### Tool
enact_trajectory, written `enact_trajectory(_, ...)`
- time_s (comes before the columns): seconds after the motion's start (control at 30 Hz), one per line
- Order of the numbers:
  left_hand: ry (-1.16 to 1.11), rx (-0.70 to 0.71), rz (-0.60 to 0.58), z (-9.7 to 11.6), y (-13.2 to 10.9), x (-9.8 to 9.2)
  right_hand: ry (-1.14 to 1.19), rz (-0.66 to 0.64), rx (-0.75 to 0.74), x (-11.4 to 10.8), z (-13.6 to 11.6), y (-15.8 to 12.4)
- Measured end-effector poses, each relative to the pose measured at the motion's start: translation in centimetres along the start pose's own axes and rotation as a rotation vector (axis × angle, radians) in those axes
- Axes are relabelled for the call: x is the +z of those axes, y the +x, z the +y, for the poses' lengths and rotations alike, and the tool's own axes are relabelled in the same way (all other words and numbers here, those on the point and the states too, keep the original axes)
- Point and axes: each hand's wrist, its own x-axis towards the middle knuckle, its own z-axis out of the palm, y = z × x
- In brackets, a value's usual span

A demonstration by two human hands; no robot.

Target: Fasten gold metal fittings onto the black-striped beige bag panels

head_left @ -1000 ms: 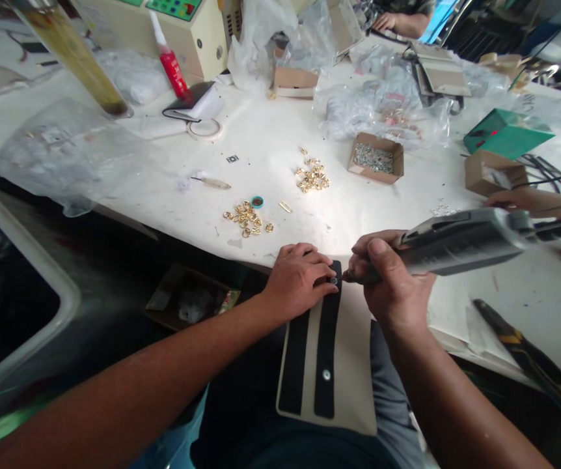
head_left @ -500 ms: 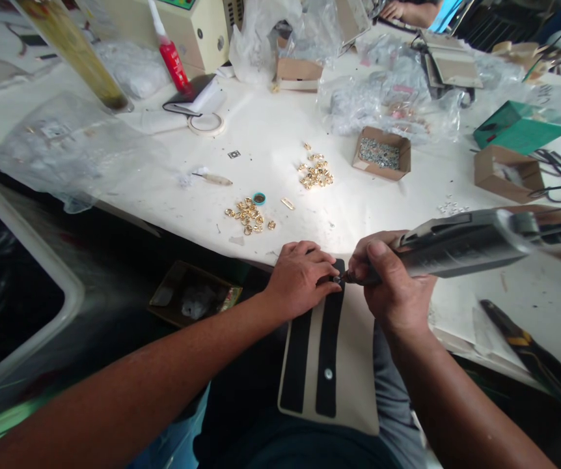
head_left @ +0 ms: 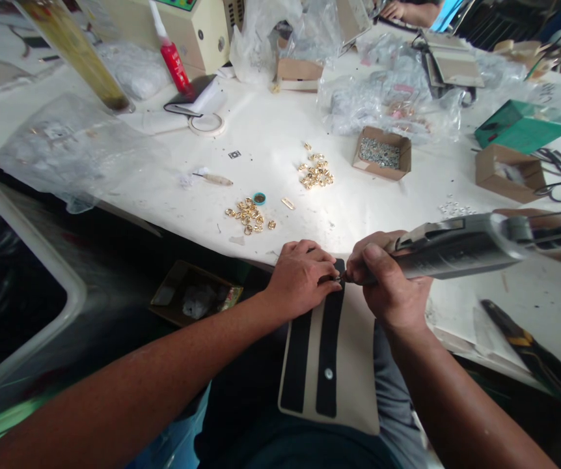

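A beige panel (head_left: 356, 371) with black straps (head_left: 328, 345) lies across my lap, its far end at the table edge. My left hand (head_left: 302, 277) rests on that far end, finger and thumb pinching a small metal fitting (head_left: 337, 278) on the strap; its exact kind is too small to tell. Wrapped around a grey electric screwdriver (head_left: 456, 251), my right hand (head_left: 390, 277) holds its tip against the fitting from the right. A round silver snap (head_left: 328, 374) sits lower on the same strap.
Gold rings (head_left: 248, 215) and gold fittings (head_left: 316, 171) lie in piles on the white table. Beyond them stands a cardboard box (head_left: 383, 153) of small silver parts. Black-and-yellow pliers (head_left: 529, 352) lie at right. A red bottle (head_left: 176, 65) stands at the back left. Another person's hand (head_left: 392, 10) shows far off.
The screwdriver's body has dipped very slightly and looks less blurred. Both hands stay at the same spot on the strap.
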Motion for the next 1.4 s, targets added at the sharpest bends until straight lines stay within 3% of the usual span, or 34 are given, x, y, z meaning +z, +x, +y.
enact_trajectory(0.47, 0.01, 0.002, 0.006, 0.3, 0.1, 0.0, 0.0, -0.065, -0.012, -0.4, -0.3, 0.1)
enact_trajectory(0.77, 0.028, 0.016, 0.027, 0.2, 0.1, 0.2, 0.158, -0.113, -0.116, -0.4, 0.8, 0.3)
enact_trajectory(1.4, 0.096, 0.066, 0.055, -0.7, -0.6, 1.0, 0.079, -0.151, -0.137, -0.3, 1.4, 0.5)
